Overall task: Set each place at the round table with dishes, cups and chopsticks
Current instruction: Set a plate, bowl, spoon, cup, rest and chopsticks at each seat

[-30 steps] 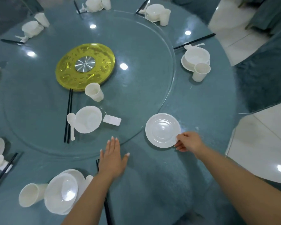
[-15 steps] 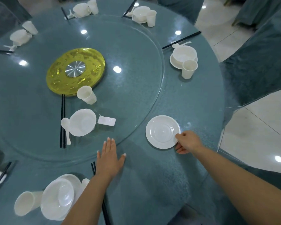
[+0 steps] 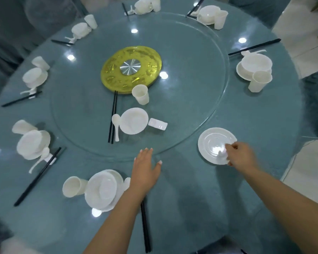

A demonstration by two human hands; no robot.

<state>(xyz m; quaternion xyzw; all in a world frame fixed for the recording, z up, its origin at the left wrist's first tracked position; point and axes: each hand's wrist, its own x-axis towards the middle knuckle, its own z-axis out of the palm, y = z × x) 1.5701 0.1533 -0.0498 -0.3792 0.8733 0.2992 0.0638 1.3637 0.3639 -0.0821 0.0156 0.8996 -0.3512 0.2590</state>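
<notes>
A white plate [image 3: 213,142] lies on the teal table [image 3: 191,189] just outside the glass turntable's rim, at the right front. My right hand [image 3: 240,155] pinches the plate's near right edge. My left hand [image 3: 145,170] rests flat on the table with fingers straight, fingertips at the turntable [image 3: 191,79] edge. On the turntable lie a white bowl [image 3: 134,120], a spoon [image 3: 116,123], black chopsticks [image 3: 112,116], a cup [image 3: 140,94] and a small white rest [image 3: 157,123].
Several finished place settings ring the table: bowl on plate with cup [image 3: 101,189] by my left forearm, others at left [image 3: 33,143], back [image 3: 143,6] and right [image 3: 253,67]. Black chopsticks [image 3: 145,226] lie under my left arm. A yellow disc [image 3: 130,67] marks the centre.
My right hand has moved further over the plate's near right edge. The view has pulled back and shifted left. My left hand stays flat on the table.
</notes>
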